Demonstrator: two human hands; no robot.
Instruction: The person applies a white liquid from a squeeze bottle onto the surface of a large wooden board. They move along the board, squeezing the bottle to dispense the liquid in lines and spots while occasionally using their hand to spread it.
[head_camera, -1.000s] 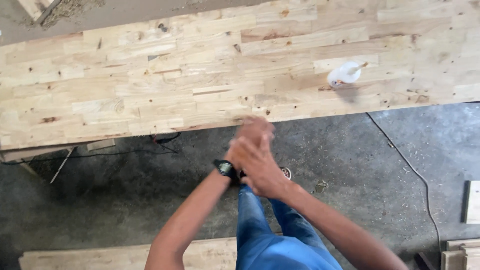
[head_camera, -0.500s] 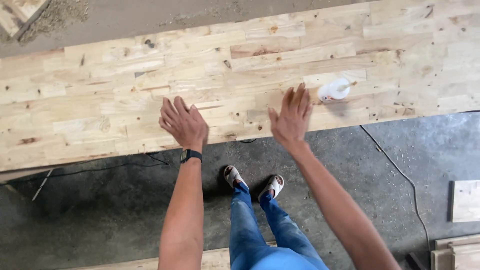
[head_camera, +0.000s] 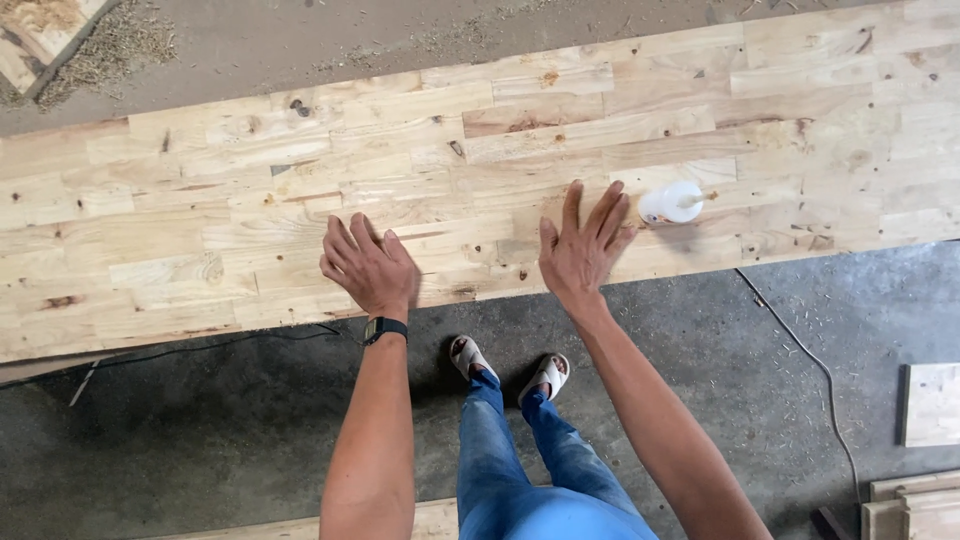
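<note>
A long finger-jointed wooden panel (head_camera: 200, 190) lies across the view, its near edge in front of me. My left hand (head_camera: 368, 265) hovers over or rests on that near edge, fingers spread, holding nothing; a dark watch is on its wrist. My right hand (head_camera: 582, 245) is held over the panel a little to the right, fingers apart and empty. Just right of its fingertips a small white plastic bottle (head_camera: 672, 203) lies on the panel.
Below the panel is a grey concrete floor (head_camera: 200, 440) with a black cable (head_camera: 800, 345) running across it. My legs in blue jeans and light sandals (head_camera: 505, 365) stand close to the edge. Wood offcuts (head_camera: 930, 400) lie at the right, sawdust at the top left.
A second ago my hands were pressed together in front of the panel edge. They have since parted and moved forward over the panel, fingers spread; both sit slightly lower in view than half a second ago.
</note>
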